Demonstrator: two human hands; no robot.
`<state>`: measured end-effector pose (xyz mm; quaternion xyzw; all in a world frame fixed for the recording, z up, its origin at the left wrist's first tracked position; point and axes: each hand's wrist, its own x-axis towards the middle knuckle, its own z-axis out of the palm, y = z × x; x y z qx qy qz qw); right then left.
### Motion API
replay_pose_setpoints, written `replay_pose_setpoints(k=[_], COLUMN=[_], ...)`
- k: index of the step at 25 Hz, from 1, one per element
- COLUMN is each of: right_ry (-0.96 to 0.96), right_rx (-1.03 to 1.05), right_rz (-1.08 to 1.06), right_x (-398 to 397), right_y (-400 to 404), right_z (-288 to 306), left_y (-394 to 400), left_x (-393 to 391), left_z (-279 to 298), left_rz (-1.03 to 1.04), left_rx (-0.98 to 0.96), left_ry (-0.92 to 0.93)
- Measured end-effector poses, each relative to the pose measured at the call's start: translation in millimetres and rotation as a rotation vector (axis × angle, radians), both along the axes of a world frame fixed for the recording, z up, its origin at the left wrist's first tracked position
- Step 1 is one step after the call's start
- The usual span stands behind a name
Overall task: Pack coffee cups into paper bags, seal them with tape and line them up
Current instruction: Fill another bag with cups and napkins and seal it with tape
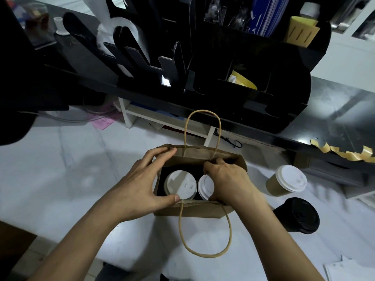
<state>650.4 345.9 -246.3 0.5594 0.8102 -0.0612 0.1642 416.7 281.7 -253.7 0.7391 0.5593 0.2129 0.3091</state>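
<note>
Two hands at upright paper bag (194, 211), long axis left-right: left hand (140, 187) spans mouth, right hand (229, 181) pinches far rim.

I see a black organizer (253, 78) standing on a dark shelf (142, 94) behind the white counter (60, 169). Pink papers (102, 120) lie under the shelf at left, beside a white rack (129, 114). A small white bottle (59, 26) stands far left.
</note>
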Motion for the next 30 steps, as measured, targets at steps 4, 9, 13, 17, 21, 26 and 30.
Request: replay_pose_setpoints(k=[4, 9, 13, 17, 21, 26, 30], right_ry=[0.008, 0.079, 0.247, 0.447, 0.602, 0.693, 0.716], right_rx=[-0.006, -0.049, -0.039, 0.116, 0.230, 0.259, 0.261], right_rz=[-0.004, -0.045, -0.100, -0.068, -0.117, -0.165, -0.183], right_x=[1, 4, 8, 18, 33, 42, 45], right_y=[0, -4, -14, -25, -36, -37, -39], right_z=[-4, -3, 8, 26, 40, 48, 51], left_y=[-2, -1, 0, 2, 3, 3, 3], left_x=[0, -1, -1, -1, 0, 4, 8], left_z=[0, 0, -2, -1, 3, 18, 34], left_rz=[0.004, 0.010, 0.009, 0.005, 0.031, 0.086, 0.081], left_rx=[-0.005, -0.013, -0.003, 0.017, 0.081, 0.152, 0.205], left_ry=[-0.007, 0.005, -0.013, -0.040, -0.033, -0.024, -0.030])
